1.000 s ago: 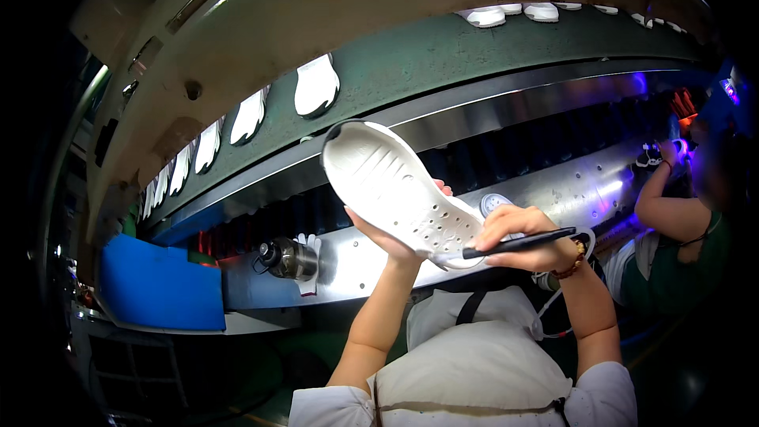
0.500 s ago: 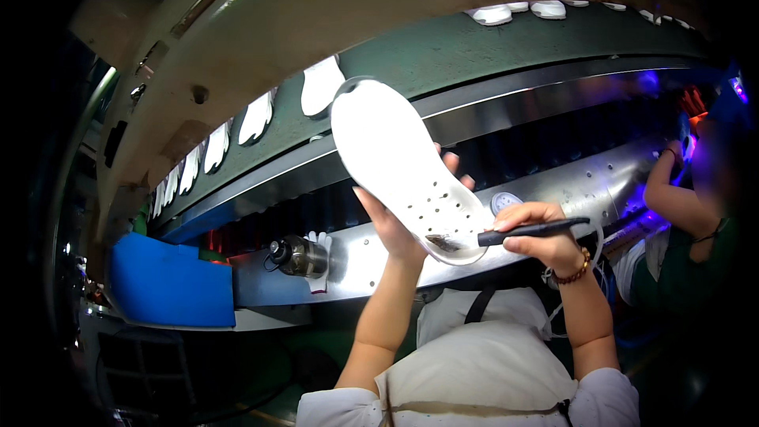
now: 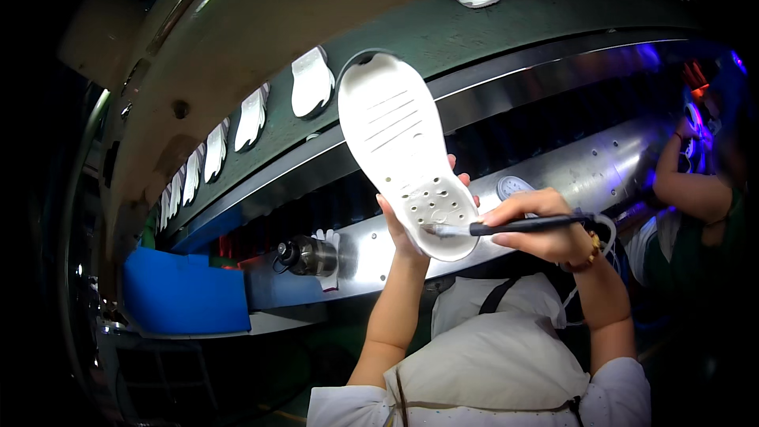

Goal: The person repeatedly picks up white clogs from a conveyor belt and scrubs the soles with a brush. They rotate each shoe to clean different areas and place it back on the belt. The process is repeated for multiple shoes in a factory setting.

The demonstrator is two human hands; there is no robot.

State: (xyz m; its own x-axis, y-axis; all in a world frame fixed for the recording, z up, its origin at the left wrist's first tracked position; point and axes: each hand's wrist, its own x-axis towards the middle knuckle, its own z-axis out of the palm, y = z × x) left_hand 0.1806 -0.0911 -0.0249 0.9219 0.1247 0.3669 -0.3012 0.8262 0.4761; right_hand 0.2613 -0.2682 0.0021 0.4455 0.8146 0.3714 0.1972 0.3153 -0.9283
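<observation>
Now, at the centre of the frame, our left hand (image 3: 402, 236) stays clamped around the lower, perforated part of a white sole (image 3: 387, 122), thumb along its left edge and fingertips at its right; the sole stands more upright than a second ago, and its grooves and holes both show, with the strong glare gone from its face; the brush (image 3: 506, 227) no longer has its bristles at the lower rim but lays them on the inner face, just below the holes, which we take to mean that the brushing now concerns the inside of this end; beyond it, our right hand (image 3: 557, 247) keeps its fingers closed on the dark handle.

As for edges, a blue panel (image 3: 186, 289) juts in at lower left; a row of white soles (image 3: 215, 150) lies above it on the green belt (image 3: 443, 39); next, a dark bottle (image 3: 312, 257) and a white glove (image 3: 330, 281) sit together on the steel ledge (image 3: 360, 257), left of our left wrist; the metal border (image 3: 545, 77) passes behind the sole, how near we cannot tell; a round pale disc (image 3: 514, 187) shows just above our right hand; at far right a co-worker's arm (image 3: 692, 186) is well apart, so we judge our right elbow has room to swing.
</observation>
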